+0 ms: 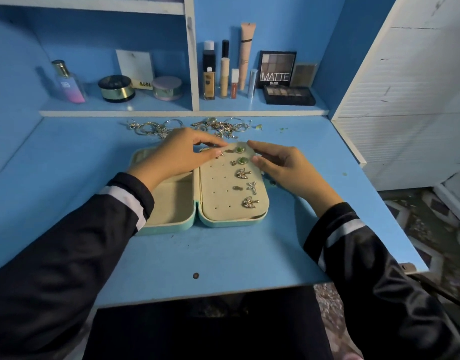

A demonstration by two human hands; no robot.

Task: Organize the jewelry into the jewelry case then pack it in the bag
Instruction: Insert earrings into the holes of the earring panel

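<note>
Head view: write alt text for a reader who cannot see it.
A person's left hand pinches a small earring at the top of the beige earring panel in an open mint jewelry case, while the right hand grips the panel's top corner. Several earrings already sit pinned on it; loose jewelry lies behind on the blue desk, below shelved cosmetics.

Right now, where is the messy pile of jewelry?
In the head view, the jewelry pile lies centre-back on the desk, just beyond the open jewelry case.

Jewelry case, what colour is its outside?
The case is mint green outside, beige inside; the head view shows it best.
</note>
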